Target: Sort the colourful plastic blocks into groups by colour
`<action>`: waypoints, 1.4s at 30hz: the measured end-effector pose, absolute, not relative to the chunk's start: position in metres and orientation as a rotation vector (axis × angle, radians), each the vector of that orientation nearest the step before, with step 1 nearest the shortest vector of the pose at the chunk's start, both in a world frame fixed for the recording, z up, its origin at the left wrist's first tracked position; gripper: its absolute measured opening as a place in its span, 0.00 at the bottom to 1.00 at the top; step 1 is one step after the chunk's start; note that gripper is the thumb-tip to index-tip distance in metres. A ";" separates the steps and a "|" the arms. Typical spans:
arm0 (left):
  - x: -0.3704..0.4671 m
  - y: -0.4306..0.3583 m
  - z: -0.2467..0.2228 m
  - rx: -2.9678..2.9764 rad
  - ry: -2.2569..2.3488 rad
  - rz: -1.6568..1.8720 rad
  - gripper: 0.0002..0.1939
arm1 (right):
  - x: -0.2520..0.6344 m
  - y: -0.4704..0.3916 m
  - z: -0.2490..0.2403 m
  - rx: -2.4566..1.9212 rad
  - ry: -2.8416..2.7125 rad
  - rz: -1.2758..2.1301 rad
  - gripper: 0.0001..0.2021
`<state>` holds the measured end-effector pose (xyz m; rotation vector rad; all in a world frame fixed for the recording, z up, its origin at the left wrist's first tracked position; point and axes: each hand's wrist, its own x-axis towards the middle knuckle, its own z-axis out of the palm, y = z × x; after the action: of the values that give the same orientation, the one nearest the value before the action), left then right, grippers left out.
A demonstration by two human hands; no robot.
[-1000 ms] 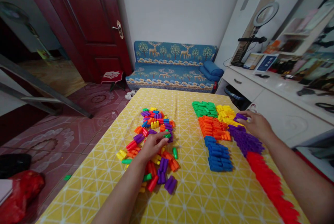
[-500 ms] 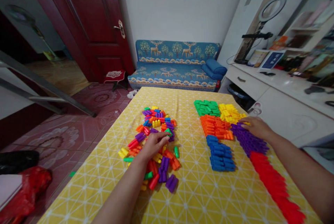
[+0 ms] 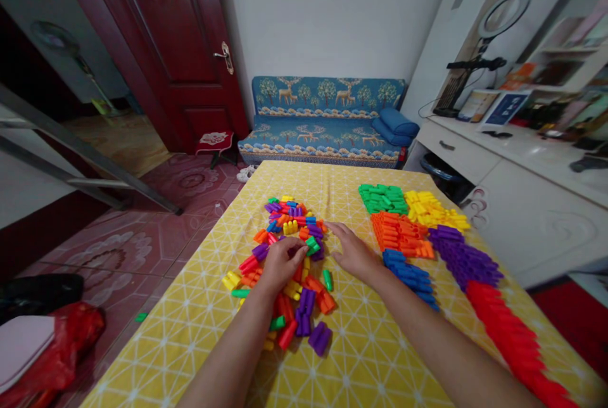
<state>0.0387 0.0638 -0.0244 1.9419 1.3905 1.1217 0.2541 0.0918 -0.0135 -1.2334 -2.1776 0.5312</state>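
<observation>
My left hand reaches over the mixed pile of plastic building blocks, thumb and fingers closed at a green building block. Just right of the pile, my right hand is open above the table, its fingers stretched toward the pile and nothing in them. Around my left hand lie purple blocks, orange blocks, a yellow block and a red block. A loose green block rests between the two hands. My right forearm partly covers the blue blocks.
Sorted groups sit on the right side of the yellow tablecloth: green blocks, yellow blocks, orange blocks, purple blocks and a long red row. Beyond the table stand a blue sofa and a white cabinet.
My right hand has moved left from the purple and yellow groups to beside the mixed pile. My left hand stays by the green block. The view has shifted slightly.
</observation>
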 end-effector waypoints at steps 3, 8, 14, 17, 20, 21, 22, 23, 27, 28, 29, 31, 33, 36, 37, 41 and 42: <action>0.037 0.065 -0.025 1.977 1.348 1.258 0.16 | 0.225 0.092 -0.016 -1.243 -2.174 0.575 0.42; 0.037 0.064 -0.022 1.990 1.299 1.280 0.25 | 0.197 0.068 -0.029 -1.287 -2.015 0.620 0.28; 0.037 0.060 -0.020 1.997 1.239 1.191 0.21 | 0.196 0.042 -0.045 -1.144 -1.534 0.923 0.05; 0.037 0.058 -0.018 2.001 1.204 1.141 0.19 | 0.202 0.039 -0.044 -1.138 -1.317 1.062 0.05; 0.037 0.056 -0.018 2.038 1.119 1.095 0.21 | 0.206 0.040 -0.042 -1.151 -1.168 1.173 0.11; 0.038 0.056 -0.018 2.053 1.093 1.091 0.23 | 0.206 0.040 -0.043 -1.148 -1.137 1.192 0.13; 0.038 0.056 -0.019 2.064 1.080 1.089 0.26 | 0.206 0.040 -0.044 -1.141 -1.124 1.190 0.14; 0.038 0.057 -0.021 2.070 1.089 1.090 0.29 | 0.206 0.041 -0.045 -1.133 -1.124 1.170 0.15; 0.038 0.064 -0.032 2.062 1.286 1.061 0.35 | 0.202 0.041 -0.053 -1.121 -1.245 1.006 0.21; 0.037 0.065 -0.034 2.069 1.340 1.044 0.36 | 0.201 0.041 -0.055 -1.131 -1.295 0.963 0.23; 0.037 0.066 -0.035 2.087 1.389 1.030 0.36 | 0.200 0.041 -0.056 -1.142 -1.350 0.921 0.24; 0.037 0.068 -0.035 2.149 1.473 1.006 0.35 | 0.197 0.041 -0.057 -1.167 -1.454 0.849 0.27; 0.038 0.068 -0.033 2.211 1.549 0.987 0.33 | 0.195 0.040 -0.057 -1.182 -1.527 0.809 0.29; 0.038 0.069 -0.030 2.214 1.656 0.961 0.30 | 0.195 0.040 -0.057 -1.196 -1.574 0.789 0.30; 0.037 0.069 -0.030 2.201 1.677 0.956 0.28 | 0.195 0.040 -0.057 -1.203 -1.584 0.789 0.30; 0.030 0.072 -0.030 2.167 1.644 1.002 0.23 | 0.195 0.040 -0.057 -1.203 -1.608 0.795 0.30; 0.029 0.072 -0.029 2.168 1.611 1.035 0.20 | 0.194 0.040 -0.057 -1.190 -1.610 0.789 0.30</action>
<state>0.0293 0.0717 -0.0288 2.1679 1.6115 1.0349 0.1943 0.0400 -0.0572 -1.1905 -1.6099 0.7887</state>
